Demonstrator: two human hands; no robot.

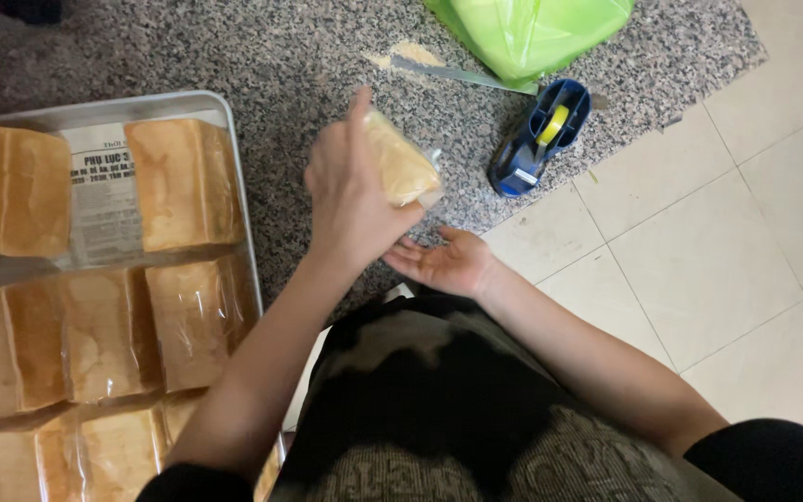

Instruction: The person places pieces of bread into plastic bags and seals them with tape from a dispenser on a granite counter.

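My left hand [350, 191] is raised over the granite counter [309, 65] and grips a small loaf of bread in a clear plastic bag [403, 167]. Just below it, my right hand [448, 263] lies palm up with its fingers spread and nothing in it, near the counter's edge. A blue tape dispenser [539, 137] with a yellow roll stands a short way to the right of the bagged loaf.
A metal tray [234, 139] at the left holds several bagged loaves [183, 181] on newspaper. A knife [453, 74] lies by crumbs near a green plastic bag [532, 33] at the back. Pale floor tiles [717, 251] are at the right.
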